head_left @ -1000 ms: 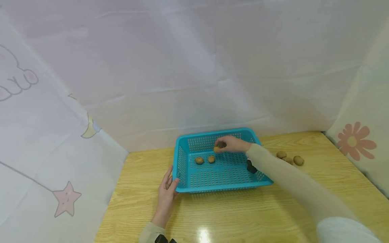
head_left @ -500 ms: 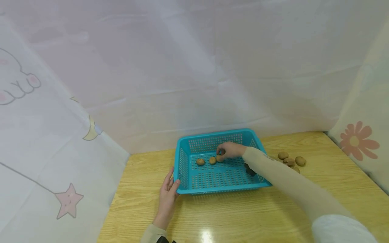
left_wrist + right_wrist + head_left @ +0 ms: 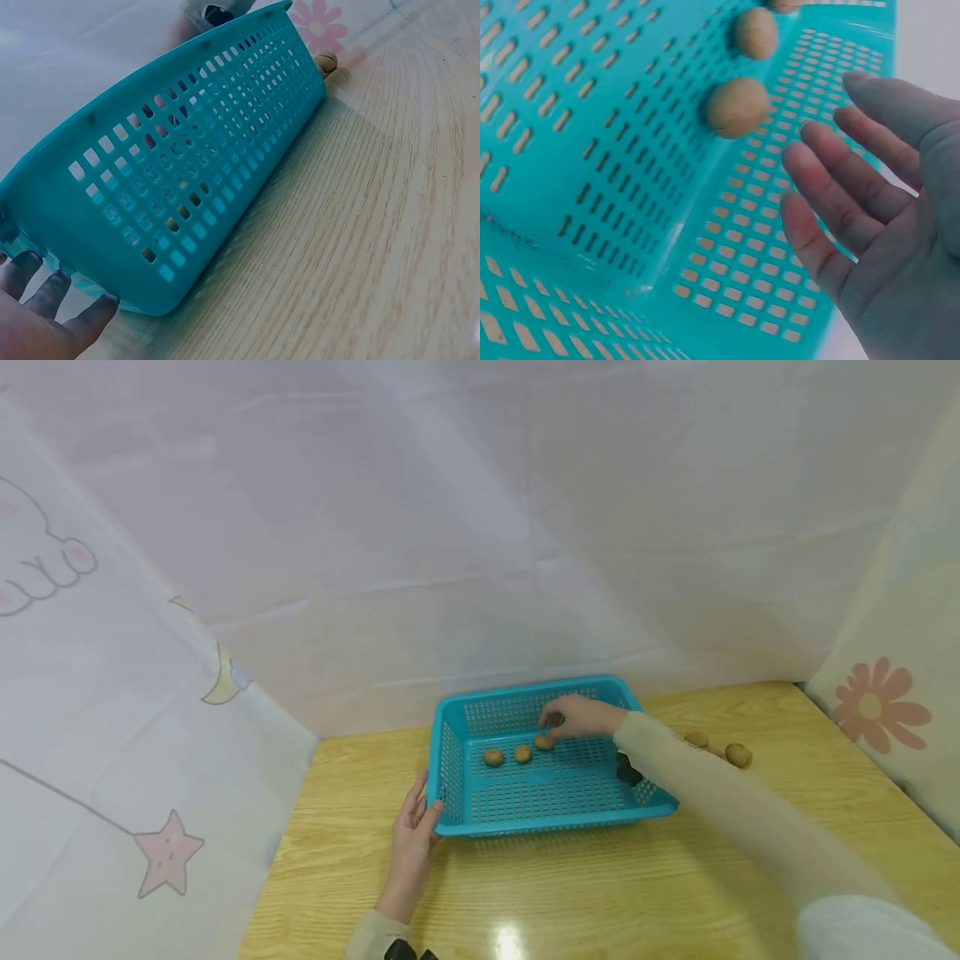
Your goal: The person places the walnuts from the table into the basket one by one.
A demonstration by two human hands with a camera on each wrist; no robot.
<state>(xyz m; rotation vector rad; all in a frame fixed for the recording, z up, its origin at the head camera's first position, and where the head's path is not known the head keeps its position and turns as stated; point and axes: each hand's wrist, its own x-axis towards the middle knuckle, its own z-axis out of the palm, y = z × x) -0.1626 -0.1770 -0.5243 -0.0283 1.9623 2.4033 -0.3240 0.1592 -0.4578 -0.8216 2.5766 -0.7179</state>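
The left hand (image 3: 411, 843) grips the near left corner of the blue basket (image 3: 555, 820), thumb on the rim, fingers bent against the outside. Inside, three walnuts (image 3: 522, 753) lie in a row. The right hand (image 3: 579, 717) hangs just beside the rightmost one, fingers loosely spread and holding nothing. More walnuts (image 3: 738, 755) lie on the table (image 3: 352, 802), right of the basket.

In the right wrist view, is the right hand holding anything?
No, the right hand is empty, its fingers apart from the nearest brown object.
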